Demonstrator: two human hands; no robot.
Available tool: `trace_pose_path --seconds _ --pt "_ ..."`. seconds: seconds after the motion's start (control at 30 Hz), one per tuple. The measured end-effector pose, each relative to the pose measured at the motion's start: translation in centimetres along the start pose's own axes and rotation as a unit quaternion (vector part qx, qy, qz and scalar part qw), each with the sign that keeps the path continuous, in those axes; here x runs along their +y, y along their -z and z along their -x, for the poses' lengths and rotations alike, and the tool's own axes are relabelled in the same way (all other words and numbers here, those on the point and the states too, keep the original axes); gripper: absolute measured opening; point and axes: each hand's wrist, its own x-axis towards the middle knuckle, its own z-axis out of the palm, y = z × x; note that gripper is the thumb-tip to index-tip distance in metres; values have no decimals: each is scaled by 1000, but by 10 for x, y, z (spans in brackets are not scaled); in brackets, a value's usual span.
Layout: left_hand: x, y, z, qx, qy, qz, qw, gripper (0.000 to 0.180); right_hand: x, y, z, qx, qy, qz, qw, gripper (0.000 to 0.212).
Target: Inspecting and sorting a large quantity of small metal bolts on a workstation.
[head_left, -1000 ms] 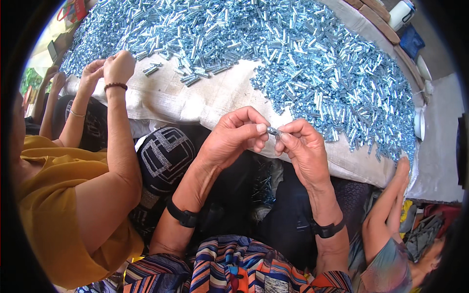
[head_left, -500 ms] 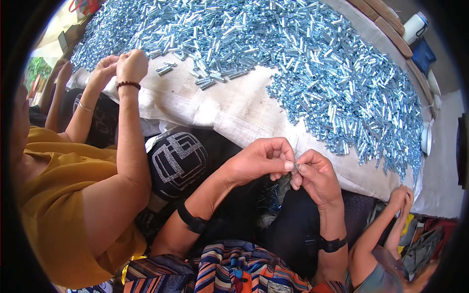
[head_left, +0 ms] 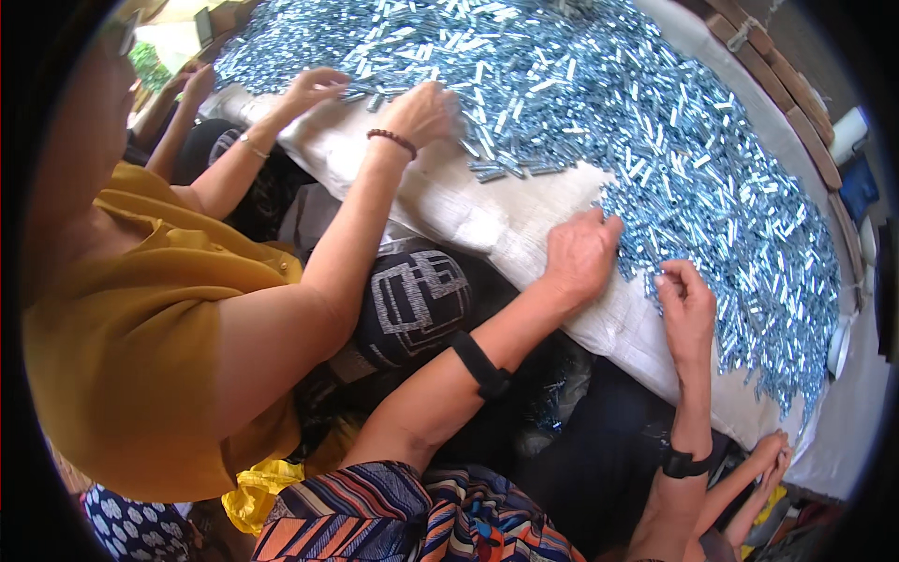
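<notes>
Facing a broad pile [head_left: 740, 187] of small blue-silver metal pieces [head_left: 646, 173], we have both bare hands at its near edge. Our left hand [head_left: 581, 253] is back-up with its fingers bent, and the closest pieces lie just beside the fingertips; the thumb is hidden, so we cannot tell whether anything is clamped there. Our right hand [head_left: 688, 304] is farther right along the same edge — its fingers curl toward the pile, pieces right by the tips, and we cannot tell whether thumb and forefinger meet on one.

Counting up, we get one pile, its pieces too many and too small to number. We wear two black wristbands [head_left: 481, 365], one on each arm. One pale cloth [head_left: 524, 211] shows along the pile's near side. By the left stretch of the pile, one co-worker in a mustard top [head_left: 159, 318] has two hands [head_left: 421, 114] — the nearer one blurred — and two bracelets, a dark beaded one [head_left: 391, 142] and a thin pale one [head_left: 251, 146]. Another person's hands [head_left: 197, 82] are at the pile's far left end, and someone's two hands [head_left: 770, 451] are close together near its right-hand tip.
</notes>
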Motion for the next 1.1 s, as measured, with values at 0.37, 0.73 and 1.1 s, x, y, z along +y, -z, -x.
trace_pose_path --seconds 0.37,0.73,1.1 --pt "11 -27 1 54 -14 19 998 5 12 -14 -39 12 175 276 945 21" --pt "16 -1 4 18 3 41 999 6 16 -9 -16 61 3 41 997 27" --pt "18 34 31 -171 182 496 832 17 0 -7 41 78 -105 -372 919 11"
